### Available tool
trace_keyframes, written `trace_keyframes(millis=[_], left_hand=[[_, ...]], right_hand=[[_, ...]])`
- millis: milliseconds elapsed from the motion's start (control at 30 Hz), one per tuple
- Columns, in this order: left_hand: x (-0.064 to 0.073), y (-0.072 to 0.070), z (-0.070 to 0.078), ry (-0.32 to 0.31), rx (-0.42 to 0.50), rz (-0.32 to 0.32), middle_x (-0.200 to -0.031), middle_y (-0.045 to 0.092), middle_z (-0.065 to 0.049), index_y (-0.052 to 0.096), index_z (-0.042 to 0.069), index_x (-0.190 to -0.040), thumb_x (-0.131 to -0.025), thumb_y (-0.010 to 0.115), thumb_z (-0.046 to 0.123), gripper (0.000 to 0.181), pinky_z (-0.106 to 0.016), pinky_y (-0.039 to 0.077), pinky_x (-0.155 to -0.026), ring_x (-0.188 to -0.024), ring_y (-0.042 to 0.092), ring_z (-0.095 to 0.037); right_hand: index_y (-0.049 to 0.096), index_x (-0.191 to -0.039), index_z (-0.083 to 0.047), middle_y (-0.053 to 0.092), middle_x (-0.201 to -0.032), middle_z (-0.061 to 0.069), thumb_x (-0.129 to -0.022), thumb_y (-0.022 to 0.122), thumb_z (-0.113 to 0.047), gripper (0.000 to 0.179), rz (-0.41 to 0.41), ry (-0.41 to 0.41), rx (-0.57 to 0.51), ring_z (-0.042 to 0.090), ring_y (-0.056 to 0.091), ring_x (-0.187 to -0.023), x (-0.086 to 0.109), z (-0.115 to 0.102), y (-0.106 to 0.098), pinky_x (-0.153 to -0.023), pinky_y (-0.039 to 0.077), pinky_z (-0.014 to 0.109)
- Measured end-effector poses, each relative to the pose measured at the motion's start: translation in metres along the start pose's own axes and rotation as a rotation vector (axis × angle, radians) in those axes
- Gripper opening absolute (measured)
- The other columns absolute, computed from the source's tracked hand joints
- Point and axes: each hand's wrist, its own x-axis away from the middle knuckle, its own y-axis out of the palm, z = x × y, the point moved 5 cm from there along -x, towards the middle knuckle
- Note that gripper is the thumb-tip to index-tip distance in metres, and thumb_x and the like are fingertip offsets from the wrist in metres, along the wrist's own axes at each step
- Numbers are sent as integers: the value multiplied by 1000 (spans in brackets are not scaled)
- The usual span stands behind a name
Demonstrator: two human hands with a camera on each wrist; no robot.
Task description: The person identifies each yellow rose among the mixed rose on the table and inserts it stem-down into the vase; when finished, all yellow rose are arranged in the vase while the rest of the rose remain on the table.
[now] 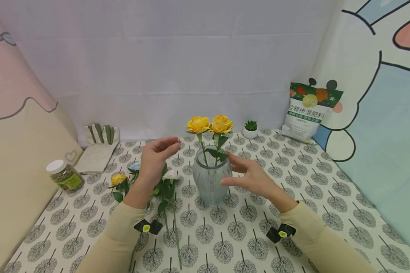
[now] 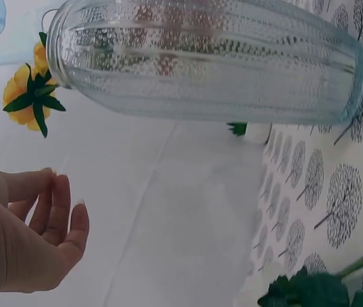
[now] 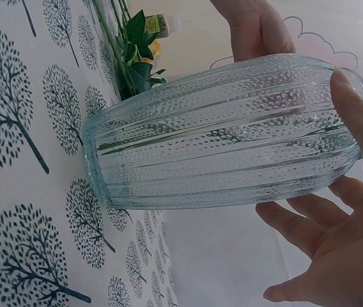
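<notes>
A pale blue glass vase (image 1: pixel 212 185) stands upright on the tablecloth, textured with ribs and small bumps. Two yellow roses (image 1: pixel 210 124) with green leaves rise from its mouth. My right hand (image 1: pixel 249 176) holds the vase's right side near the top, with the thumb (image 3: pixel 354 105) across the near face and the other fingers at the far side. To the left of the vase, my left hand (image 1: pixel 157 159) hovers with loosely bent fingers and nothing in them. Below it lie a white rose (image 1: pixel 171 174), a yellow rose (image 1: pixel 118 179) and a light blue flower (image 1: pixel 134 166), partly hidden by the left arm.
A jar with a white lid (image 1: pixel 65 176) lies tilted at the left, near work gloves (image 1: pixel 97 153). Behind the vase sits a small potted succulent (image 1: pixel 250 130). A printed bag (image 1: pixel 305 113) leans at the back right. Fabric walls border the tree-patterned tablecloth (image 1: pixel 222 250).
</notes>
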Motion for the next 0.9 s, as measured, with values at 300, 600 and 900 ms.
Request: trace_keyframes(millis=[300,600,900], left_hand=[[1,-50,-13,-75,-234,130,-112,70,-1,68,0,-122,-95,73,17,33,-29,52,-96,-103,64,-13],[4,-78,-37,-175,-549,155,-118,68,-15,70,3,-121,-97,69,17,28,-38,52,-85,-104,63,-24],[3,-78,-53,-81,-864,42,-104,72,-21,71,-3,-113,-95,69,6,21,-46,58,-72,-93,68,-36]], right_hand=[[33,-157,-17,34,-158,9,-79,85,-41,96,1,1,7,38,50,-132,1,-1,0,-100,48,56],[34,-156,-16,36,-157,10,-80,84,-41,95,4,1,14,36,52,-130,1,0,0,-98,50,51],[34,-156,-15,35,-157,10,-79,85,-41,96,4,-4,15,37,52,-130,0,0,0,-102,46,57]])
